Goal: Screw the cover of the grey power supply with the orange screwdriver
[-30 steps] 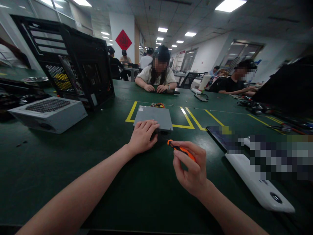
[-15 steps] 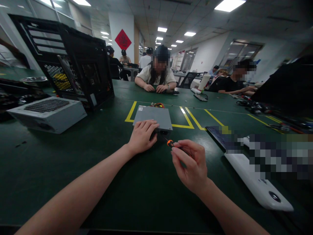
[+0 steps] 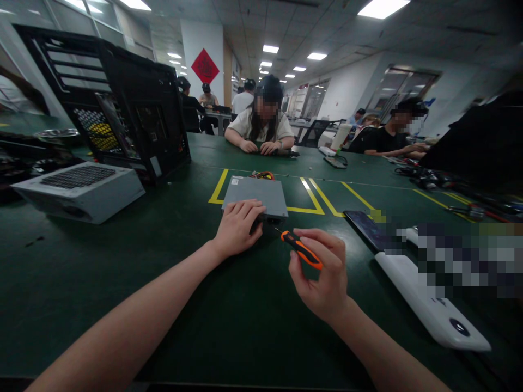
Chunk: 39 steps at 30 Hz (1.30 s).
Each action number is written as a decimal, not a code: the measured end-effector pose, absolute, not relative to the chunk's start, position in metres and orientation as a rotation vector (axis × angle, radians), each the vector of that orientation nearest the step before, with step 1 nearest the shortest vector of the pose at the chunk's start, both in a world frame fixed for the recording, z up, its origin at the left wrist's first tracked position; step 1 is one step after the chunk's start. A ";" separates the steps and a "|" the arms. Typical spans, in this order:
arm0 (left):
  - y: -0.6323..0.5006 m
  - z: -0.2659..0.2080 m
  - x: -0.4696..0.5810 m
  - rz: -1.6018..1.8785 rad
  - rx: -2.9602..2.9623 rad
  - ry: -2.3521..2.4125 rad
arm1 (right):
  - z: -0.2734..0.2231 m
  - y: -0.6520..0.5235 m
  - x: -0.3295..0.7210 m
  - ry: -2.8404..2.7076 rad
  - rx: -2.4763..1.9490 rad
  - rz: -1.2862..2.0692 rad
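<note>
A grey computer power supply (image 3: pixel 267 191) lies on the green table in front of me, with coloured cables at its far side. My left hand (image 3: pixel 239 227) grips its near left part, fingers over the top and thumb at the near face. An orange and black screwdriver (image 3: pixel 303 250) rests between the thumb and fingers of my right hand (image 3: pixel 324 277). Its shaft points toward the near face of the power supply; whether the tip touches is too small to tell.
To the left stand a black computer case (image 3: pixel 122 103) and a second power supply (image 3: pixel 81 190). A white long device (image 3: pixel 429 299) and a dark phone-like slab (image 3: pixel 365 228) lie at the right. Yellow tape (image 3: pixel 308 209) marks the table. A person (image 3: pixel 261 122) sits opposite.
My right hand has opened its grip somewhat, so more of the screwdriver's handle shows between thumb and fingers. My left hand and the power supply have stayed in place.
</note>
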<state>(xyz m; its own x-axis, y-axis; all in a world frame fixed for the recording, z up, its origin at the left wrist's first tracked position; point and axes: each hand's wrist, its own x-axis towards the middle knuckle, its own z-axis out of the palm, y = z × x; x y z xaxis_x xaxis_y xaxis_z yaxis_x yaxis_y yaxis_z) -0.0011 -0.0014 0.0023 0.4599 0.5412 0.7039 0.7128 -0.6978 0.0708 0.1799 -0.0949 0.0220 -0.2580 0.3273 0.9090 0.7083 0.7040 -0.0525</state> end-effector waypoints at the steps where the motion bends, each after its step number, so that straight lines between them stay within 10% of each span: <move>1: -0.001 0.002 -0.001 -1.066 -2.477 -1.086 | 0.022 -0.095 0.180 -1.862 -0.825 -0.463; 39: -0.002 0.002 0.000 -1.095 -2.477 -1.103 | 0.023 -0.103 0.174 -2.072 -0.705 -0.574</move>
